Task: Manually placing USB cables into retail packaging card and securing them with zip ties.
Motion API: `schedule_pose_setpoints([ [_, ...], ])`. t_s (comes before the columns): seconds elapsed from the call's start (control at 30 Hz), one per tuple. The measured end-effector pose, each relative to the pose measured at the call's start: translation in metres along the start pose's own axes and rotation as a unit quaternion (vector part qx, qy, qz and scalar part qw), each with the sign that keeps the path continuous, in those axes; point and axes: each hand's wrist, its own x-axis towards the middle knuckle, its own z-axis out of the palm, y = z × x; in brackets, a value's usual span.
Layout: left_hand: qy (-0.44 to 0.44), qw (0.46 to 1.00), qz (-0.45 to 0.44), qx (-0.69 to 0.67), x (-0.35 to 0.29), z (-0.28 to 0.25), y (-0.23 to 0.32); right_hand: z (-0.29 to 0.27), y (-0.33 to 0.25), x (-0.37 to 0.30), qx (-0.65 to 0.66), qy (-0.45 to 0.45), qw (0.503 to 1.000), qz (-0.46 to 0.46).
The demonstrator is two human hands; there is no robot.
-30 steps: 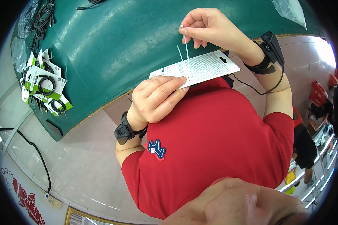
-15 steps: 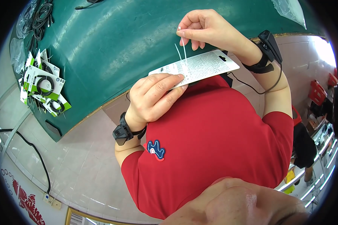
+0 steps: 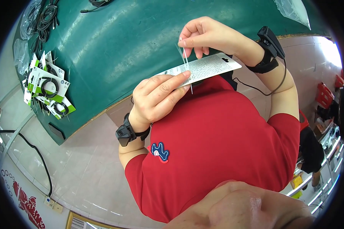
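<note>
A white printed packaging card [image 3: 212,68] with a hang hole lies tilted in front of my chest, its text side up. My left hand [image 3: 156,95] grips its left part, with fingertips on the upper face; the thumb is hidden beneath. A thin white cable tie [image 3: 186,61] stands up from the card, and a short end of it pokes out below the near edge. Above the card my right hand [image 3: 202,36] pinches the head of the tie between thumb and forefinger, the other fingers curled. What lies under the card is hidden.
On the green table [image 3: 118,49], a pile of carded black cables [image 3: 49,87] sits at the left. Coiled black cables [image 3: 47,19] and clear bags lie behind it. A dark flat object [image 3: 56,131] is at the left corner; a clear plastic bag [image 3: 293,11] lies far right.
My right hand has lowered toward the card with the tie's head. The tie's two strands now meet near my fingers, and a short end shows below the card. My left hand keeps its hold.
</note>
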Motion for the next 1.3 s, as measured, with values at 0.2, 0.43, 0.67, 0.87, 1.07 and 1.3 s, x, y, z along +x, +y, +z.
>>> schedule_pose_setpoints([
  [0.2,0.002,1.0,0.0,-0.012,0.001,0.0,-0.001,-0.004,0.006,0.003,0.049,-0.073,0.994,0.064],
  [0.43,0.007,1.0,0.005,-0.01,0.0,0.0,-0.003,-0.002,0.005,0.002,0.064,-0.076,0.993,0.069],
  [0.67,0.007,1.0,0.006,-0.023,-0.002,0.001,-0.004,0.002,0.004,0.0,0.068,-0.108,0.988,0.084],
  [0.87,-0.016,0.999,0.002,-0.031,-0.003,-0.001,-0.005,0.007,-0.003,-0.004,0.063,-0.117,0.989,0.059],
  [1.07,-0.004,0.999,-0.006,-0.043,0.001,0.0,-0.003,0.002,-0.002,-0.007,-0.065,-0.05,0.995,-0.051],
  [1.3,0.06,0.99,-0.096,-0.087,0.003,0.003,0.001,0.008,-0.03,-0.044,-0.252,-0.03,0.891,-0.378],
])
